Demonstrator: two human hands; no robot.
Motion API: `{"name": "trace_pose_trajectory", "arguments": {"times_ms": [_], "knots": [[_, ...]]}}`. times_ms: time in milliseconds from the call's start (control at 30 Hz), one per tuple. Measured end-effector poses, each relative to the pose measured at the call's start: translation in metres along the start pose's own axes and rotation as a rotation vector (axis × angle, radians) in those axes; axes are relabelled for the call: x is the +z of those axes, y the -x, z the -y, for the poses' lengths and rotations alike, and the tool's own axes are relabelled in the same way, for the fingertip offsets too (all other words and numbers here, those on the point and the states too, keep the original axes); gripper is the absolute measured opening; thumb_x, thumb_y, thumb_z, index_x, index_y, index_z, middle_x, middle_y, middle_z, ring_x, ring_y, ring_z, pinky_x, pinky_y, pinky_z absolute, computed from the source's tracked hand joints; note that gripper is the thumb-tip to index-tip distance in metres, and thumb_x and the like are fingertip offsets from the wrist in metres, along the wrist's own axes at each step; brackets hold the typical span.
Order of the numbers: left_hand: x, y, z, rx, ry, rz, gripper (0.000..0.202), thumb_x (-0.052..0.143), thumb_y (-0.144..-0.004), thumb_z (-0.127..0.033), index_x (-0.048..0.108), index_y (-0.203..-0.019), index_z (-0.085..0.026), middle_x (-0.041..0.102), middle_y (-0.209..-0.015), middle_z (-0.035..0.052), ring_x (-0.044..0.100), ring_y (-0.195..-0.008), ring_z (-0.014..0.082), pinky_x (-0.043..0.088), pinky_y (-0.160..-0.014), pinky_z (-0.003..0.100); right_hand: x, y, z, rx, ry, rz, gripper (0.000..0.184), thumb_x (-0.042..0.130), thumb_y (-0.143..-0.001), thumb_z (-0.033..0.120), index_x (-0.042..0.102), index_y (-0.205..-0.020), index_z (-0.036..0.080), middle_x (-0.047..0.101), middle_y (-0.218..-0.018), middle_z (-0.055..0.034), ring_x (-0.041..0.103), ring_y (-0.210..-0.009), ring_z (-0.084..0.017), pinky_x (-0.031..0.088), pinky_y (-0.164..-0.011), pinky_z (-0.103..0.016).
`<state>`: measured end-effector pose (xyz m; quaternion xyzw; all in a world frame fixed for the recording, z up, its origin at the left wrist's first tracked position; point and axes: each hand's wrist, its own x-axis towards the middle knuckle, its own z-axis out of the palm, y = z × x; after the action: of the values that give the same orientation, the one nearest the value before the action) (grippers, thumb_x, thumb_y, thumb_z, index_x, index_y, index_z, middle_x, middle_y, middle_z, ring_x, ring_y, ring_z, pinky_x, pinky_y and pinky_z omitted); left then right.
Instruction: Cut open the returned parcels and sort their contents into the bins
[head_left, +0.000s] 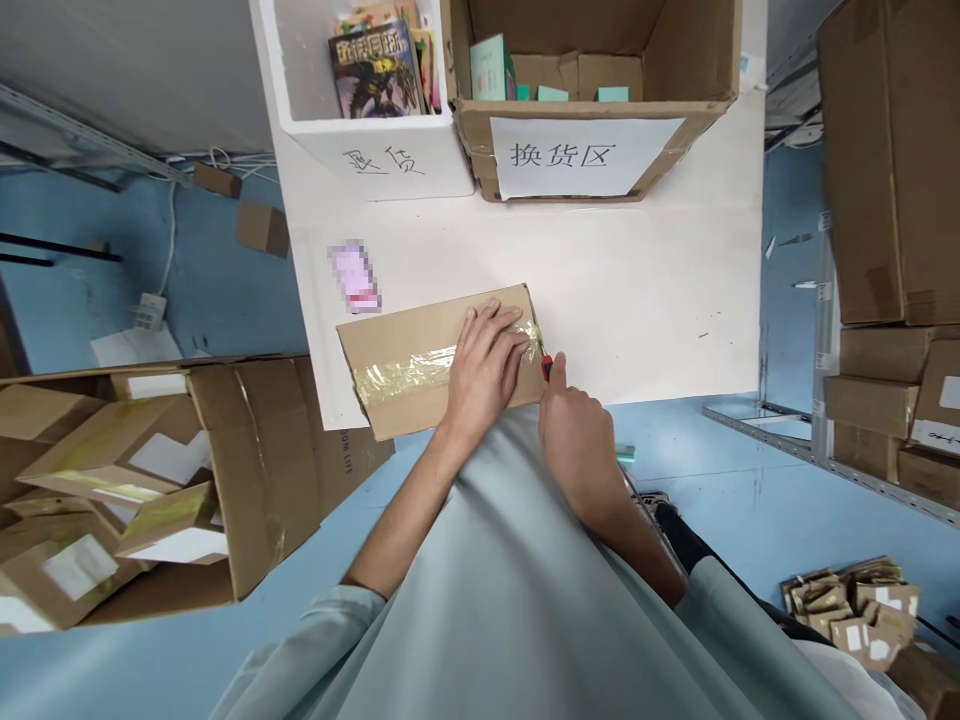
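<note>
Fig.: flat cardboard parcel (390, 345) at near edge of white table (660, 300), tape seam (405, 375) running lengthwise. L hand (484, 372) lies flat on top, fingers slightly spread. R hand (577, 440) at parcel's right end, fingers curled round red-tipped cutter (547, 367). Prob. light, stiff board w/ slick tape; best steadied by palm beside seam.
</note>
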<state>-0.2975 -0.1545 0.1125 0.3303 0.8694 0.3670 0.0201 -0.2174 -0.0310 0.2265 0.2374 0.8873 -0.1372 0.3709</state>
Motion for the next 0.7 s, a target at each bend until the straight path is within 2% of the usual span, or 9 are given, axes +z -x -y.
{"name": "trace_pose_trajectory", "arguments": {"times_ms": [133, 267, 367, 533, 700], "knots": [[0.002, -0.003, 0.003, -0.027, 0.039, 0.004, 0.022, 0.052, -0.123, -0.034, 0.072, -0.121, -0.026, 0.076, -0.154, 0.0101, 0.055, -0.167, 0.0299, 0.033, -0.146, 0.067, -0.008, -0.005, 0.003, -0.024, -0.034, 0.01, 0.067, 0.047, -0.12, 0.016, 0.031, -0.183, 0.004, 0.084, -0.108, -0.0233, 0.087, -0.105, -0.033, 0.067, -0.089, -0.039], [0.002, -0.011, 0.007, -0.036, 0.034, -0.027, 0.024, 0.051, -0.124, -0.037, 0.071, -0.122, -0.025, 0.075, -0.154, 0.011, 0.054, -0.168, 0.0309, 0.034, -0.145, 0.067, -0.016, -0.015, 0.008, -0.079, -0.036, -0.055, 0.064, 0.039, -0.118, 0.012, 0.034, -0.18, 0.0, 0.084, -0.113, -0.0258, 0.086, -0.108, -0.033, 0.066, -0.089, -0.039], [0.0, -0.014, 0.008, -0.037, 0.041, -0.026, 0.027, 0.049, -0.124, -0.039, 0.071, -0.121, -0.025, 0.075, -0.154, 0.0114, 0.056, -0.166, 0.0311, 0.035, -0.144, 0.067, -0.011, -0.011, 0.008, -0.08, -0.019, -0.077, 0.066, 0.036, -0.115, 0.009, 0.033, -0.181, 0.002, 0.086, -0.11, -0.0234, 0.086, -0.104, -0.031, 0.066, -0.085, -0.036], [0.003, -0.011, 0.008, -0.035, 0.035, -0.026, 0.029, 0.047, -0.124, -0.041, 0.071, -0.122, -0.025, 0.074, -0.154, 0.0127, 0.058, -0.164, 0.0311, 0.035, -0.144, 0.067, 0.003, 0.007, 0.001, -0.04, -0.004, -0.003, 0.068, 0.041, -0.113, 0.003, 0.035, -0.181, 0.0, 0.085, -0.109, -0.0247, 0.087, -0.102, -0.031, 0.065, -0.085, -0.035], [-0.001, -0.007, 0.004, -0.039, 0.066, -0.025, 0.025, 0.051, -0.122, -0.039, 0.073, -0.123, -0.025, 0.073, -0.157, 0.0125, 0.057, -0.165, 0.0306, 0.033, -0.146, 0.065, 0.0, 0.009, -0.015, -0.089, -0.024, -0.017, 0.058, 0.043, -0.12, 0.017, 0.043, -0.178, 0.006, 0.086, -0.108, -0.0223, 0.087, -0.103, -0.034, 0.063, -0.088, -0.038]]}}
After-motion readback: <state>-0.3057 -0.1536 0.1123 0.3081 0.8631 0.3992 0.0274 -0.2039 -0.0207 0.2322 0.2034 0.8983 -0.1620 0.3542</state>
